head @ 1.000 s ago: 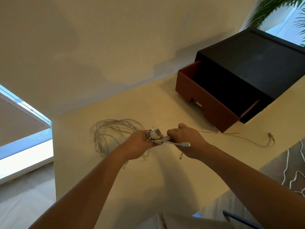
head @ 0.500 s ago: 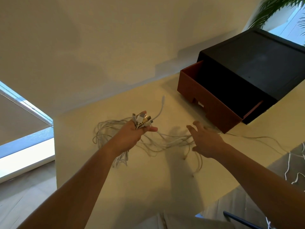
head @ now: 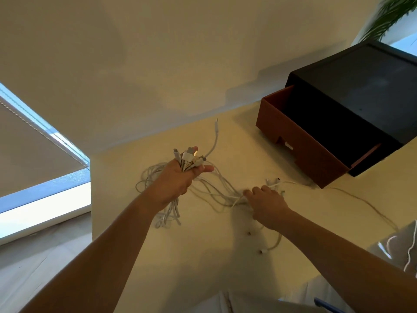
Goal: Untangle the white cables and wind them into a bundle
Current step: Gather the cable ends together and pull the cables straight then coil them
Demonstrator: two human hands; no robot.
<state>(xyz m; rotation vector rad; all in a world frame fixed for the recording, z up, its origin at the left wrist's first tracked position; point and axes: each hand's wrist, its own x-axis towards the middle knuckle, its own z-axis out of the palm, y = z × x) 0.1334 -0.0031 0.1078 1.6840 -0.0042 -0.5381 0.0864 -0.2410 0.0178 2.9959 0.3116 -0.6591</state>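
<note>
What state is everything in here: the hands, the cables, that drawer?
Left hand: raised, gripping a bunch of cable ends.
Right hand: palm down on loose strands; grip unclear.
White cables: tangled, sprawled over the table, not bundled.
Drawer: pulled out, open.

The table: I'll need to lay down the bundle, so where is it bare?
Crowded: white cables sprawl between left hand and right hand. Bare: the near table between the arms, and the back strip between wall and drawer box.
</note>
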